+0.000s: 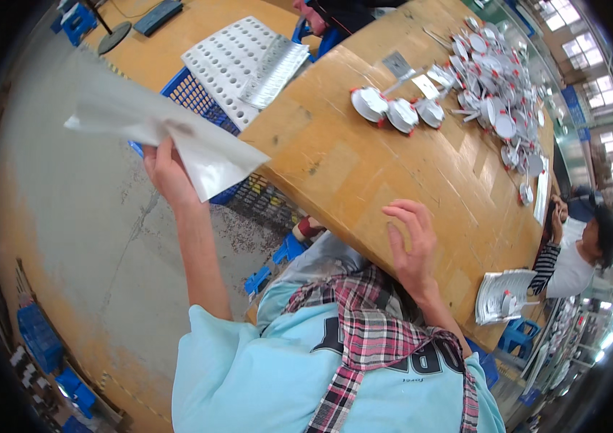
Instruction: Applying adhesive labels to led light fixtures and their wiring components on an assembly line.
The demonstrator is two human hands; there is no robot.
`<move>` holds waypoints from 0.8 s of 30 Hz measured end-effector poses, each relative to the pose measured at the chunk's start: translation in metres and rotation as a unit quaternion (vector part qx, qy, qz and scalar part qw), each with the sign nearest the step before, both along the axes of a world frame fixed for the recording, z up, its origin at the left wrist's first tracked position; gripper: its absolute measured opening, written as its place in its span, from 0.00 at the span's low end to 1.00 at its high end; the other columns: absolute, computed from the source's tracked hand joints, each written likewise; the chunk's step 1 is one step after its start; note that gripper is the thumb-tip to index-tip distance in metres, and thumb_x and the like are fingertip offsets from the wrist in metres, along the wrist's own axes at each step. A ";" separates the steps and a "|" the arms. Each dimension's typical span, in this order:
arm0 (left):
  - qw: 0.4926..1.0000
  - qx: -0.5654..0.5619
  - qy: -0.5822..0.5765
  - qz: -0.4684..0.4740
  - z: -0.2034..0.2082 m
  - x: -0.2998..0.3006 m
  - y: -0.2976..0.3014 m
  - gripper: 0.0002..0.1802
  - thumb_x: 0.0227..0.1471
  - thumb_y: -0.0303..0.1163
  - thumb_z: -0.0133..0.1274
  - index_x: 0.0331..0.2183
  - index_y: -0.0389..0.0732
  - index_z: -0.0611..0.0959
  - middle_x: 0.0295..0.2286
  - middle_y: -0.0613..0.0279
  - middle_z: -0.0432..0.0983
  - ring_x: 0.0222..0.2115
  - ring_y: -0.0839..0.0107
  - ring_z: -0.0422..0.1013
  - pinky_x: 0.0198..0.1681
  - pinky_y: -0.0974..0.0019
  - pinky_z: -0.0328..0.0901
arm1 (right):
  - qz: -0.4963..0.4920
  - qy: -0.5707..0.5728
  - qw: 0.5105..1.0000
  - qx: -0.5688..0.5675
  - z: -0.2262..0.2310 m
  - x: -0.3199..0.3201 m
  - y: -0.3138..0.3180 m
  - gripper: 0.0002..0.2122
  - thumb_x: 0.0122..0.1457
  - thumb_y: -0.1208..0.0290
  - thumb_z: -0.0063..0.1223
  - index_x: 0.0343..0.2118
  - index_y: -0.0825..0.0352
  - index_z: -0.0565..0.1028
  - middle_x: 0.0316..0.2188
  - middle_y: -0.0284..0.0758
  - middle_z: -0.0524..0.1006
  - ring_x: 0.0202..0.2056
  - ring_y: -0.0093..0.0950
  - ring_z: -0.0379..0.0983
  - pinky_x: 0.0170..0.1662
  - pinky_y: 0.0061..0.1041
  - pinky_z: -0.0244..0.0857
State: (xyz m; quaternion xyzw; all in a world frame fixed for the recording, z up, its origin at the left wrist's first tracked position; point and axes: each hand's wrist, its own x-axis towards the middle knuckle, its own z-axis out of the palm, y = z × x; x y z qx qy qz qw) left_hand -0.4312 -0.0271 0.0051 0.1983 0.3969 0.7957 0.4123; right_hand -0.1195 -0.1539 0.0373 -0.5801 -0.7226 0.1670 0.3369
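Off the table's (335,151) left corner, in the head view, the left hand (168,173) pinches a translucent white plastic sheet (122,112), which partly hides a blue crate (176,85). Near the table's front edge, the right hand (413,245) is loosely curled, thumb and fingers parted; round silvery parts (498,90) lie heaped on the table's far side.

bright windows (583,53) shine beyond a wooden table (350,169) and grey floor (108,238).

PLACE: factory workshop | wooden worktable (321,159) | heaped silvery parts (494,94) | co-worker (570,267) | paned windows (583,50) | blue plastic basket (194,97)
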 end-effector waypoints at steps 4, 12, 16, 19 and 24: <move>0.992 -0.075 0.033 0.099 -0.078 -0.051 0.020 0.17 0.54 0.21 0.45 0.47 0.33 0.69 0.41 0.56 0.72 0.39 0.68 0.72 0.40 0.67 0.68 | 0.086 -0.071 0.993 -0.044 -0.027 -0.044 0.036 0.20 0.47 0.77 0.55 0.45 0.67 0.68 0.46 0.42 0.65 0.51 0.42 0.58 0.54 0.38 0.53; 0.987 -0.122 0.072 0.081 -0.207 -0.035 0.113 0.12 0.52 0.22 0.49 0.41 0.30 0.76 0.37 0.58 0.76 0.34 0.74 0.71 0.38 0.70 0.64 | 0.095 -0.198 0.973 -0.076 -0.064 -0.084 0.052 0.29 0.44 0.66 0.60 0.51 0.63 0.63 0.50 0.42 0.59 0.54 0.46 0.52 0.57 0.49 0.45; 0.978 -0.143 0.148 -0.011 -0.232 0.011 0.184 0.12 0.47 0.28 0.55 0.34 0.29 0.79 0.29 0.58 0.77 0.28 0.75 0.70 0.33 0.70 0.64 | 0.100 -0.214 0.968 -0.086 -0.069 -0.078 0.054 0.27 0.46 0.60 0.60 0.49 0.63 0.65 0.48 0.43 0.60 0.53 0.46 0.54 0.55 0.50 0.47; 0.968 -0.123 0.182 -0.125 -0.251 0.065 0.222 0.12 0.47 0.31 0.55 0.32 0.31 0.78 0.25 0.59 0.77 0.27 0.75 0.71 0.32 0.69 0.64 | 0.075 -0.237 0.966 -0.073 -0.076 -0.077 0.052 0.24 0.51 0.52 0.54 0.47 0.61 0.66 0.46 0.41 0.62 0.50 0.44 0.57 0.54 0.50 0.49; 0.935 -0.056 0.277 -0.215 -0.319 0.138 0.258 0.09 0.45 0.28 0.48 0.29 0.32 0.74 0.22 0.46 0.73 0.27 0.50 0.72 0.34 0.60 0.65 | 0.047 -0.243 0.967 -0.057 -0.085 -0.080 0.050 0.21 0.52 0.47 0.52 0.42 0.55 0.68 0.42 0.36 0.64 0.47 0.40 0.60 0.54 0.47 0.51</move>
